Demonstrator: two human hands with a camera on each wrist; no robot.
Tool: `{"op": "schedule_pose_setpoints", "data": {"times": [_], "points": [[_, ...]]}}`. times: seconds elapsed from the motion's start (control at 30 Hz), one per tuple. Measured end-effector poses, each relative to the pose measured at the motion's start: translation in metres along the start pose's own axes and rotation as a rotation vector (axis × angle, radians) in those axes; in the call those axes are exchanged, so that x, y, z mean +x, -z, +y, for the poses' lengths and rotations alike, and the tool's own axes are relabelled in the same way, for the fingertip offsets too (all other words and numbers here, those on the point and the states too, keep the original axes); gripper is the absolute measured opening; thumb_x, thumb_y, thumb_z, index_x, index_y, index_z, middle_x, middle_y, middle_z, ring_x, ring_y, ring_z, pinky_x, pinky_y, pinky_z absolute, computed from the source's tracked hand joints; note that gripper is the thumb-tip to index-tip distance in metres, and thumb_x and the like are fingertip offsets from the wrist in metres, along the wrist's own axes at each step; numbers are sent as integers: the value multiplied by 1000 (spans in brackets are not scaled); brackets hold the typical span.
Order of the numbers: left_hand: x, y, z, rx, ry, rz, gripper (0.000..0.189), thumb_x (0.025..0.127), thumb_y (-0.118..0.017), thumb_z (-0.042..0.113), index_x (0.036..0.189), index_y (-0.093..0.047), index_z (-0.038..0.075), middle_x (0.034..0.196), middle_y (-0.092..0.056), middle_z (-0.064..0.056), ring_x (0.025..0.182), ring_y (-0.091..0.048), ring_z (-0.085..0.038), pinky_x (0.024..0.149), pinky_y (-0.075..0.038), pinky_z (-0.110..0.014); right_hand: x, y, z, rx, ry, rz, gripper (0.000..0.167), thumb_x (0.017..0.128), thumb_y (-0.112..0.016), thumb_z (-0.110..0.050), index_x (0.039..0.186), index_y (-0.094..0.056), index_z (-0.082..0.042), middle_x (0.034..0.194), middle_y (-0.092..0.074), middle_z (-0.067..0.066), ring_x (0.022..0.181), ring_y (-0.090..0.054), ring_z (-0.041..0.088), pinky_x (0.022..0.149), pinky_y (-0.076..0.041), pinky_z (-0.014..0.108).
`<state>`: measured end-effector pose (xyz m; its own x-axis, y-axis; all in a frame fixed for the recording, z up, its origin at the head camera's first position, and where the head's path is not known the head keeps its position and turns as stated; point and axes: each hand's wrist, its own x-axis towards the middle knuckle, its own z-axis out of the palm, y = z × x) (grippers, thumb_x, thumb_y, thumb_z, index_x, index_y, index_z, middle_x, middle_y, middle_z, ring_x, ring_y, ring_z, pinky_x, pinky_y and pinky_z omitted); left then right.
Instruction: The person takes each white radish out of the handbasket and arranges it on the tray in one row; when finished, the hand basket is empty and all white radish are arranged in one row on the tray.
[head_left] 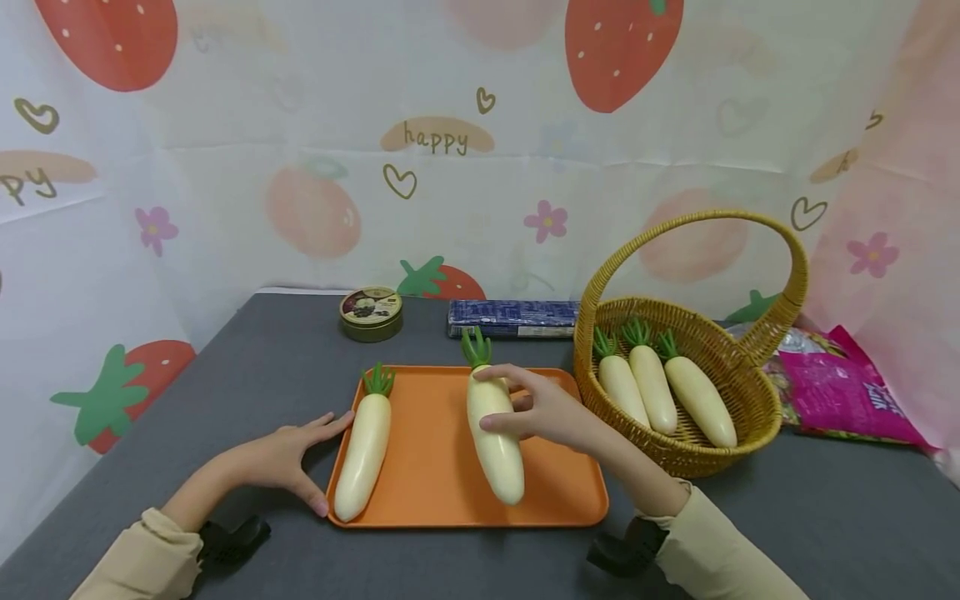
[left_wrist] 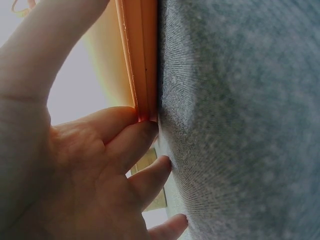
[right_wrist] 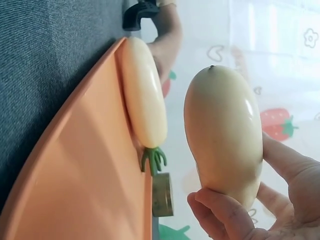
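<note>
Between its thumb and fingers my right hand holds a white radish with green leaf stubs, raised over the orange tray. In the right wrist view this held radish points its rounded tip upward, apart from the tray. A second white radish lies along the tray's left side. My left hand rests at the tray's left edge with fingers spread. The left wrist view shows its fingertips touching the tray rim and the tabletop.
A wicker basket with a tall handle stands right of the tray, holding several white radishes. Behind the tray are a round tin and a blue box. A pink packet lies beyond the basket on the grey table.
</note>
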<state>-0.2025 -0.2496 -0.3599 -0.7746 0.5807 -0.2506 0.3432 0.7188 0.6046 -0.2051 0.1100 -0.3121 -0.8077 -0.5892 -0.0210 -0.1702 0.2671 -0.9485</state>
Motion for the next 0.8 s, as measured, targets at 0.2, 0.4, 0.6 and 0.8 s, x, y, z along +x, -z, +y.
{"op": "schedule_pose_setpoints", "data": {"times": [0.2,0.4,0.6,0.8], "points": [[0,0,0,5,4,5,108,65,-79,40,144,-15,4,138,-12,-35,118,-14,-59,83,-17,-69,9,-7,3,33,-1,-19,56,79,-70,-21,129,-46,-16,116,-41,17,90,-58,25,68,-48,39],[0,1,0,5,14,4,107,64,-79,40,143,-16,3,138,-13,-35,117,-14,-60,83,-16,-70,17,-20,8,52,14,-32,53,81,-68,-20,129,-45,-14,116,-41,17,87,-59,25,66,-49,38],[0,-1,1,-17,32,-1,108,64,-79,40,144,-15,5,139,-11,-34,117,-12,-60,83,-16,-69,22,-31,11,77,8,-37,52,81,-68,-20,128,-46,-15,113,-44,15,83,-60,24,64,-49,37],[0,-1,1,-13,32,4,108,64,-79,39,144,-15,4,139,-11,-34,117,-12,-60,83,-15,-69,28,-35,10,74,11,-55,53,81,-68,-21,129,-45,-16,114,-44,15,83,-59,24,64,-49,37]]}}
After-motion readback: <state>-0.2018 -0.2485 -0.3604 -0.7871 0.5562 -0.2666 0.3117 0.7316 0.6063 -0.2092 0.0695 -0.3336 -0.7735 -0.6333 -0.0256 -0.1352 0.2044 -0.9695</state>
